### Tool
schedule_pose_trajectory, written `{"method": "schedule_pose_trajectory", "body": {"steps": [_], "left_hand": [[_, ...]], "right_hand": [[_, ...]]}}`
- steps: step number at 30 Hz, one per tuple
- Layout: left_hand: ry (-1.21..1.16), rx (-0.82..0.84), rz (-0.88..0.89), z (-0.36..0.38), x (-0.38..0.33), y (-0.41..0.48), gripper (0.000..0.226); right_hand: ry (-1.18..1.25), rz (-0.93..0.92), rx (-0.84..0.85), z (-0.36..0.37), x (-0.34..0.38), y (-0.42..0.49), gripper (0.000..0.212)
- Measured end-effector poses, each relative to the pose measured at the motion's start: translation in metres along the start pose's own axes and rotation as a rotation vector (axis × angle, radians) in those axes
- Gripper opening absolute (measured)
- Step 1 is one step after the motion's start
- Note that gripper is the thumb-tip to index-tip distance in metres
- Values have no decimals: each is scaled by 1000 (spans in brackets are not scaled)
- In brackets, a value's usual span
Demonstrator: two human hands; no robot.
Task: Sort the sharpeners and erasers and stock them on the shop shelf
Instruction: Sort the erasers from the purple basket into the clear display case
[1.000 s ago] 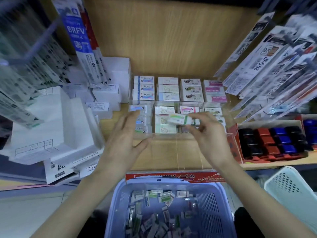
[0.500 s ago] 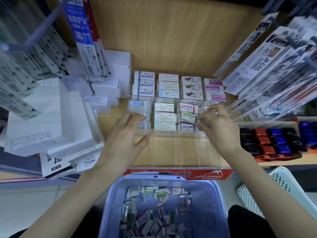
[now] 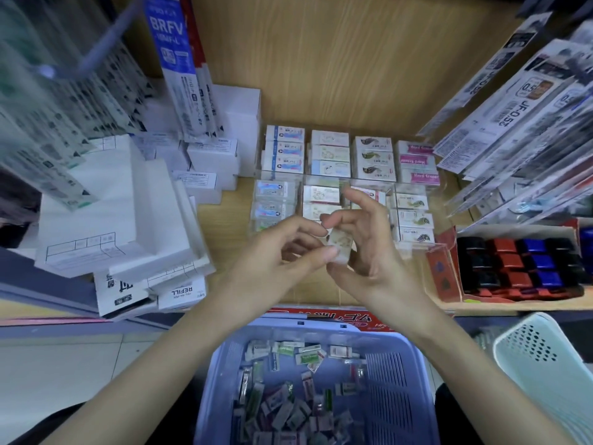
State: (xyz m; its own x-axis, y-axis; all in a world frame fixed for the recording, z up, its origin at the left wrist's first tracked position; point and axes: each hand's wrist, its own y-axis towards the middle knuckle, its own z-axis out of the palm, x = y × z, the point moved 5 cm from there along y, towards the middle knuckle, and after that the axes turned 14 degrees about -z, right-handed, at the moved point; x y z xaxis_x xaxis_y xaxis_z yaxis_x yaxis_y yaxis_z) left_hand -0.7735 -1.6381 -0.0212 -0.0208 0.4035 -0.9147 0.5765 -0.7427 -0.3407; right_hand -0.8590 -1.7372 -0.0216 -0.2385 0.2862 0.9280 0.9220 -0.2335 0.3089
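1. Our left hand pinches a small wrapped eraser between thumb and forefinger, with the other fingers curled under.
2. Our right hand grips the same eraser from the other side with thumb and bent forefinger. Its remaining fingers are raised and spread.
3. The eraser stands roughly upright between the hands, over the front middle of the wooden shelf.
4. Just behind it, a clear divided tray holds stocked erasers in rows back to the shelf's rear wall.
5. Near the shelf's right edge, a red carton holds black, red and blue blocks; we cannot tell what they are.
6. White boxes are stacked at the left edge.
7. Below the front edge, a blue basket holds loose erasers, and a pale basket sits to its right.
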Motion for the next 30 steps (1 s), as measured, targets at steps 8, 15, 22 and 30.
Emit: {"method": "schedule_pose_trajectory", "body": {"steps": [8, 15, 22, 30], "left_hand": [[-121, 7, -199, -6, 19, 8, 22], [-107, -64, -206, -13, 21, 10, 21], [-112, -128, -212, -16, 21, 10, 27], [-143, -295, -187, -32, 20, 13, 20]], "right_hand": [[-121, 36, 18, 1, -1, 0, 52], [-231, 182, -42, -7, -14, -3, 46], [-531, 111, 18, -14, -11, -1, 32], [-937, 68, -232, -51, -41, 51, 33]]}}
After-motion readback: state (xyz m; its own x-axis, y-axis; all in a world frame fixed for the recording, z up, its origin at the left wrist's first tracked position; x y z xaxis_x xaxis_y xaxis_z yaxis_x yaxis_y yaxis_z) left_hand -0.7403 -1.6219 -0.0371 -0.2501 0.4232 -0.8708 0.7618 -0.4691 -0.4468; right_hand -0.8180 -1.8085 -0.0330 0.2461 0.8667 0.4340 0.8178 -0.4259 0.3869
